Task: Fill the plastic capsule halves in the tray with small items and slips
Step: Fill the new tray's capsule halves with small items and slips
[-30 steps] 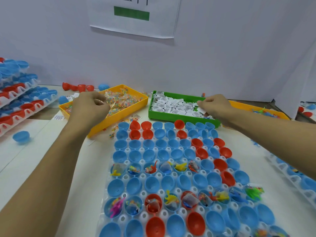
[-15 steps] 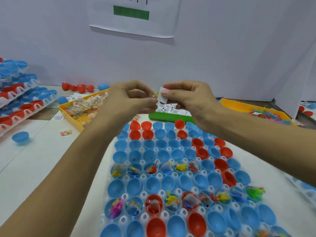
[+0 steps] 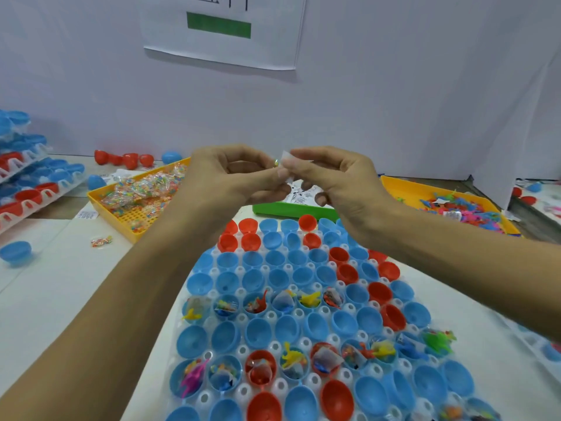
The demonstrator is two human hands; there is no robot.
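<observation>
- A white paper sign [image 3: 224, 28] hangs on the far wall with a green bar across it; the black characters at its top edge are cut off and cannot be read.
- The white slips in the green tray [image 3: 291, 208] carry small black print, too fine to make out.
- The left hand [image 3: 230, 177] and right hand [image 3: 337, 180] meet in mid-air above the far end of the capsule tray [image 3: 243, 350], fingertips touching.
- Both hands pinch a small white paper slip [image 3: 287, 161] between thumb and fingers; a tiny yellowish item shows just beside it at the left fingertips, too small to identify.
- The capsule tray lies near and below the hands, packed with blue capsule halves [image 3: 261, 329] and red capsule halves [image 3: 335, 396], open side up.
- Two rows of halves already hold small plastic toys and folded slips; the other rows in view look unfilled.
- A yellow tray [image 3: 121, 217] of bagged colourful beads sits far left of the hands; the green tray lies directly behind them.
- Another yellow tray [image 3: 394, 183] with bright toy figures sits far right.
- Stacked trays of capsule halves [image 3: 27, 189] stand at the left edge, with one loose blue half [image 3: 15, 252] on the table.
</observation>
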